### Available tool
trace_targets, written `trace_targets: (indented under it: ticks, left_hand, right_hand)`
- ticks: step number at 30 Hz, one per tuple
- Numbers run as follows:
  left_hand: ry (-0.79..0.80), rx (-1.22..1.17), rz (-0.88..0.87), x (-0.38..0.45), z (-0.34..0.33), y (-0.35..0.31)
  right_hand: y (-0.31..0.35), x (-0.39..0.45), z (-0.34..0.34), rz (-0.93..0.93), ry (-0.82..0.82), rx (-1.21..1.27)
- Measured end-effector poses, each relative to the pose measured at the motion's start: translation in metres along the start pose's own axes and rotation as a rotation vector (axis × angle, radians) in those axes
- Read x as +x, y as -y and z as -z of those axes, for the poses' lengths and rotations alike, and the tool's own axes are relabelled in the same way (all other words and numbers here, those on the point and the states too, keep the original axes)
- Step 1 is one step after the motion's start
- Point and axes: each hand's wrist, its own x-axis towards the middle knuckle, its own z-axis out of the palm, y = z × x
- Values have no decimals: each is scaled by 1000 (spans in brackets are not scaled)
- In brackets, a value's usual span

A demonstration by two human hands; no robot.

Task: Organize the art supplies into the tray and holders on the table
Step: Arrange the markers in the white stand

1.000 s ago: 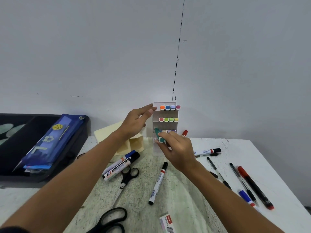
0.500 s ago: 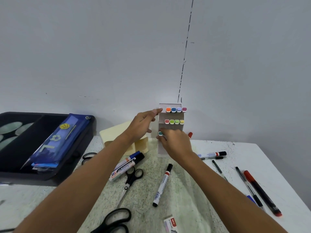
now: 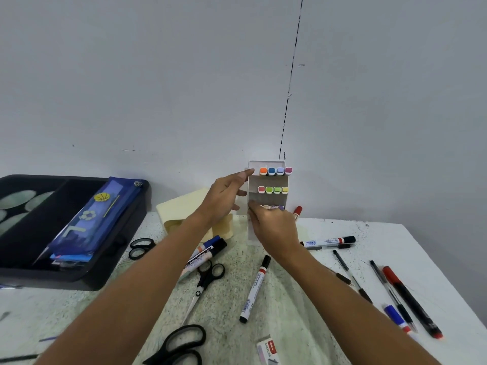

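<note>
A white tiered marker holder [image 3: 267, 163] stands against the wall with coloured caps in its top two rows and several pale caps in the bottom row. My left hand [image 3: 224, 198] rests with straight fingers against the holder's left side and top corner. My right hand [image 3: 274, 227] is at the left end of the bottom row, fingers curled over the slot; the teal marker it carries is hidden under them. Loose whiteboard markers [image 3: 255, 288] [image 3: 326, 242] lie on the table, and more markers [image 3: 208, 251] lie under my left forearm.
At left, a black tray [image 3: 79, 281] holds a blue pencil case [image 3: 87, 219]. A cream box [image 3: 181, 209] sits beside the holder. Three scissors [image 3: 141, 247] [image 3: 205, 280] [image 3: 179, 349], a staples box [image 3: 267, 351], a red marker [image 3: 297, 212] and several pens [image 3: 411, 301] lie around.
My right hand carried the teal marker up to the holder's bottom row and pushed in; its cap has gone out of sight behind my fingers. The left hand stayed on the holder.
</note>
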Motion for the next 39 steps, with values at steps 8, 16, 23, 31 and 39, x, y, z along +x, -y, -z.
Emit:
trace_targets:
  ticks: [8, 16, 23, 31, 39]
  left_hand:
    - [0, -54, -44, -18, -10, 21]
    - [-156, -337, 117, -31, -39, 41]
    - [-211, -461, 226, -28, -41, 47]
    - [-211, -453, 217, -29, -45, 46]
    - [-178, 279, -59, -87, -60, 82]
  right_hand:
    - [-25, -32, 9, -235, -295, 521]
    - [-56, -18, 2, -716, -29, 1132]
    - [-52, -21, -7, -776, -88, 1259]
    - [-49, -22, -4, -768, -55, 1158]
    - [-44, -88, -6, -491, 51, 667]
